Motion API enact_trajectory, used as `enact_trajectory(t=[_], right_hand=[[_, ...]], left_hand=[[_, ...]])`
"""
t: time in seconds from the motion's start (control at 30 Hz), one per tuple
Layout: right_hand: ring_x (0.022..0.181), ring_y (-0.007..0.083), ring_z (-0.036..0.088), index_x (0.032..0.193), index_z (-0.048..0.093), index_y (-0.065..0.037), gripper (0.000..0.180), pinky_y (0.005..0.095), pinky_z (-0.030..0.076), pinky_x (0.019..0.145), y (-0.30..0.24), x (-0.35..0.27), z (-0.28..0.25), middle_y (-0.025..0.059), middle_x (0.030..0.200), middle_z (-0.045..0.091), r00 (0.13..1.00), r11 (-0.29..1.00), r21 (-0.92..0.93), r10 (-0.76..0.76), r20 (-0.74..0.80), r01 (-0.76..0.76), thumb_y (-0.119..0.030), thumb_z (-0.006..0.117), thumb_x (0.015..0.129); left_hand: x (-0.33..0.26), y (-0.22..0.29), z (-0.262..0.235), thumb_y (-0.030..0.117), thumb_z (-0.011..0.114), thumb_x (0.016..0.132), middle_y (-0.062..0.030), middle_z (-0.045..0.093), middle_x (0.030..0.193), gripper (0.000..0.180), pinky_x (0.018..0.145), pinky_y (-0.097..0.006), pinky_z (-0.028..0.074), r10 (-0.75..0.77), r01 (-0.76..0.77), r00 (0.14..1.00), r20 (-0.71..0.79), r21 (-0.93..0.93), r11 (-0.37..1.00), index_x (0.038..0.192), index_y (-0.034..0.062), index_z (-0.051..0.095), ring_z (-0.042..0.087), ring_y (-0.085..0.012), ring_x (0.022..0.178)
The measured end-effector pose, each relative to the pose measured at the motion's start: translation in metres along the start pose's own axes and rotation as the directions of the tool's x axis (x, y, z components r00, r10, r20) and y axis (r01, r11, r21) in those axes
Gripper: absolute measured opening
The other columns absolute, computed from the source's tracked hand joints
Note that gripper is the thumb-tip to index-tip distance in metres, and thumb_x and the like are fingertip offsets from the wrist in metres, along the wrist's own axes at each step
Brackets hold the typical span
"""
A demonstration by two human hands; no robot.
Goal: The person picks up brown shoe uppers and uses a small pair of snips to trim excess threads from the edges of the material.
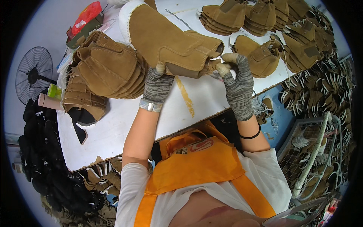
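Observation:
A tan suede boot upper [159, 41] with a white stitched toe edge lies slantwise over the white table, its ankle opening toward the right. My left hand [158, 86], in a grey knit glove with bare-looking tan fingertips, grips its lower edge beside a dark elastic panel; the thumb shows and the other fingers are hidden beneath. At the opening, my right hand [239, 85], gloved alike, has thumb and forefinger curled together by a small white scrap [218, 59]. Whether that scrap is thread or lining I cannot make out.
Stacked tan uppers [107, 68] stand at the left of the table [151, 128]. More stacks [223, 17] fill its far right. A wire basket [314, 151] and heaped uppers [317, 90] are at the right. A fan [34, 75] and pink cup [49, 101] are leftward.

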State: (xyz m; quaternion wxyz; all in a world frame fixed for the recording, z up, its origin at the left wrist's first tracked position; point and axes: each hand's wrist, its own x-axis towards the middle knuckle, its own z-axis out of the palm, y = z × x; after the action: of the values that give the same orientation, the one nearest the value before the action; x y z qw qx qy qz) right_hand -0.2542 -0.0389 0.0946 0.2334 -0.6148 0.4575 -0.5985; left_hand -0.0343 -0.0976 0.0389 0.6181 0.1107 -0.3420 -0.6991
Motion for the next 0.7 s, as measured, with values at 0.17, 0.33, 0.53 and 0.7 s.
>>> enact_trajectory(t=[0.17,0.33,0.53,0.7], right_hand=[[0.086,0.0262,0.058,0.098,0.069,-0.005,0.015,0.0345,0.048,0.077,0.006,0.009,-0.011,0.0103,0.093,0.062,0.931,0.895,-0.256,-0.350,0.103,0.365,-0.005,0.069,0.082],[0.086,0.0277,0.059,0.098,0.070,-0.006,0.017,0.0363,0.048,0.077,0.011,0.006,-0.014,0.0108,0.094,0.063,0.944,0.883,-0.336,-0.291,0.156,0.327,-0.006,0.071,0.081],[0.086,0.0294,0.058,0.092,0.066,-0.002,0.012,0.0381,0.048,0.078,0.024,0.006,-0.013,0.0126,0.093,0.062,0.924,0.859,-0.345,-0.373,0.087,0.380,-0.006,0.069,0.081],[0.082,0.0253,0.058,0.089,0.061,0.000,0.005,0.0347,0.047,0.077,0.028,0.009,-0.010,0.0105,0.087,0.059,0.944,0.919,-0.281,-0.315,-0.094,0.278,-0.005,0.063,0.088]], left_hand=[[0.001,-0.003,0.002,0.026,0.078,0.081,-0.0044,0.048,0.140,0.073,0.116,-0.040,0.031,0.027,-0.027,1.000,0.007,0.032,0.999,0.141,0.0088,0.040,0.044,-0.0235,0.131],[0.001,-0.002,0.009,0.026,0.075,0.084,-0.0053,0.051,0.136,0.066,0.112,-0.037,0.035,0.025,-0.024,1.000,-0.018,0.075,0.997,0.139,0.0071,0.043,0.046,-0.0223,0.128],[0.001,-0.006,0.005,0.028,0.078,0.082,-0.0038,0.050,0.136,0.070,0.110,-0.038,0.039,0.018,-0.018,1.000,0.003,0.208,0.978,0.139,0.0085,0.042,0.047,-0.0213,0.126],[-0.001,-0.006,0.018,0.028,0.076,0.084,-0.0045,0.051,0.135,0.067,0.109,-0.036,0.038,0.005,-0.009,1.000,0.019,0.228,0.974,0.139,0.0082,0.043,0.047,-0.0207,0.126]])
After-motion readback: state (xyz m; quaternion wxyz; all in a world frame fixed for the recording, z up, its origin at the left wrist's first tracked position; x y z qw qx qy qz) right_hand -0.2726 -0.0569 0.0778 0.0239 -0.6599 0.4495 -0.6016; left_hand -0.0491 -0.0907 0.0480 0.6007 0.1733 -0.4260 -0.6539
